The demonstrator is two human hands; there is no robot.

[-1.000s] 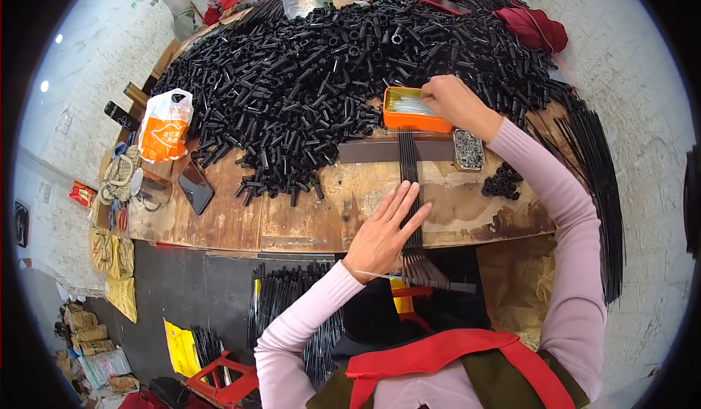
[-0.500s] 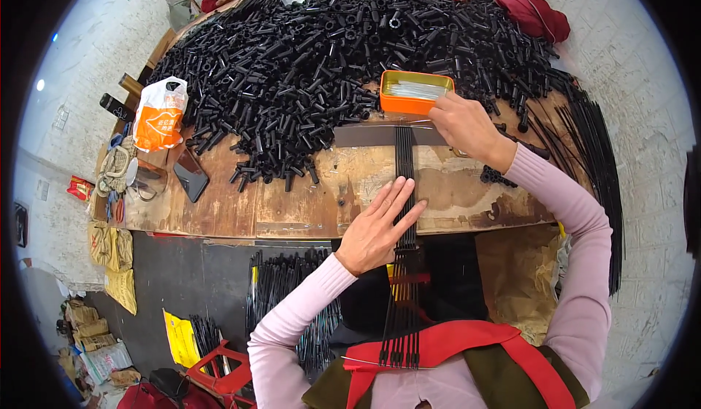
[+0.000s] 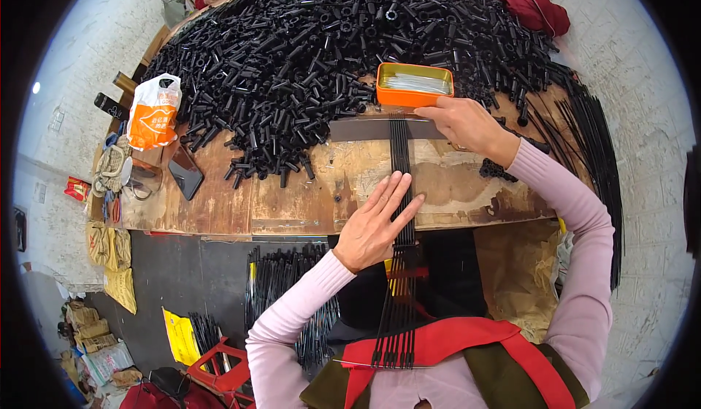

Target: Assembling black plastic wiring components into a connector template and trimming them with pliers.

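Note:
My left hand (image 3: 374, 225) lies flat, fingers stretched, over a row of thin black rods (image 3: 399, 146). The row runs from the tabletop over its front edge to my chest. Across the rods' near ends, a thin silvery pin (image 3: 358, 364) lies against the red apron (image 3: 456, 334). My right hand (image 3: 467, 126) is closed in a pinch beside the rods' far ends, on a thin silvery pin that barely shows. Beneath those ends is a flat grey strip (image 3: 358, 129). Just beyond my right fingers stands an orange box (image 3: 412, 98) holding several thin silvery pins.
A large heap of black tubular parts (image 3: 292, 66) covers the back of the table (image 3: 292, 205). At left are an orange-and-white bag (image 3: 155, 117) and a phone (image 3: 185, 173). Long black rods (image 3: 595, 168) line the right side. Bundled rods (image 3: 288, 285) stand below the front edge.
My right hand has shifted slightly left, closer to the rods' far ends. My left hand stays flat on the rods. The whole view has shifted slightly.

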